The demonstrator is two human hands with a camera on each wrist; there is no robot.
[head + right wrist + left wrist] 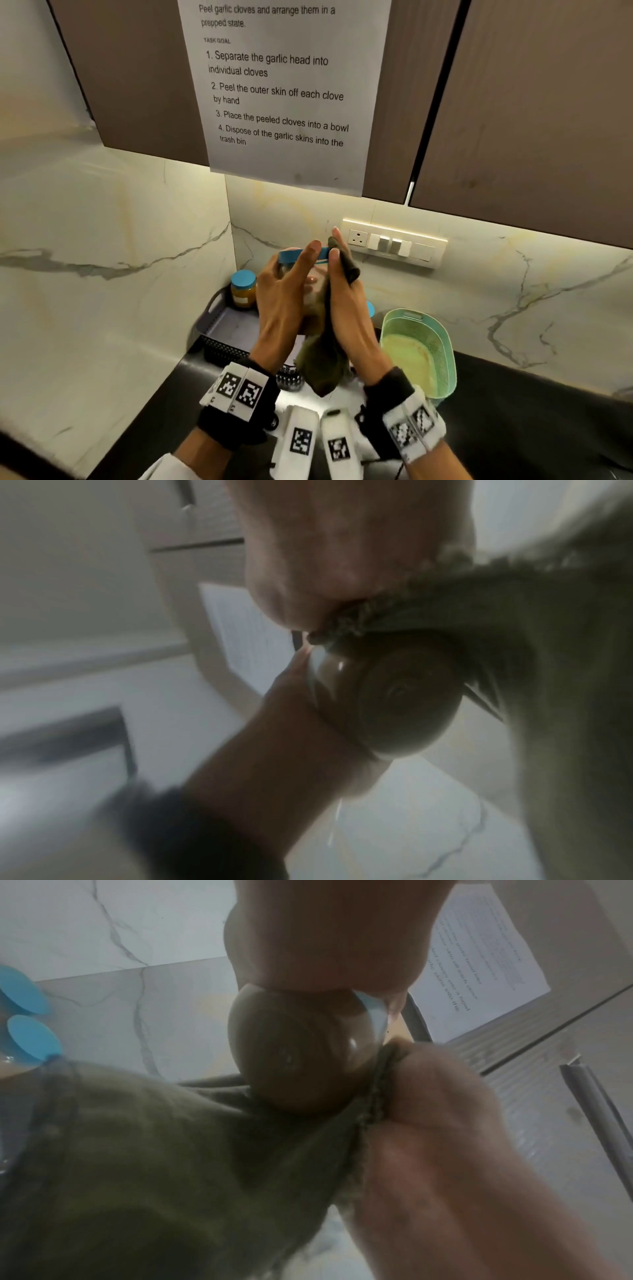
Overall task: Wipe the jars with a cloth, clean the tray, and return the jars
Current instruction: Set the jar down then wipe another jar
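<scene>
Mid-wipe, by the look of it: clear glass jar with a blue lid [301,270] raised above the counter, gripped round its side by the left hand [284,301], with the right hand [346,308] pressing a dark olive cloth [325,363] flat against the other side. One more blue-lidded jar of yellowish paste [243,289] standing in the far corner of the dark slotted plastic tray [219,346], another blue lid just peeking out behind the right hand. Judged early to midway: tray cleaning and returning the jars apparently not yet done.
</scene>
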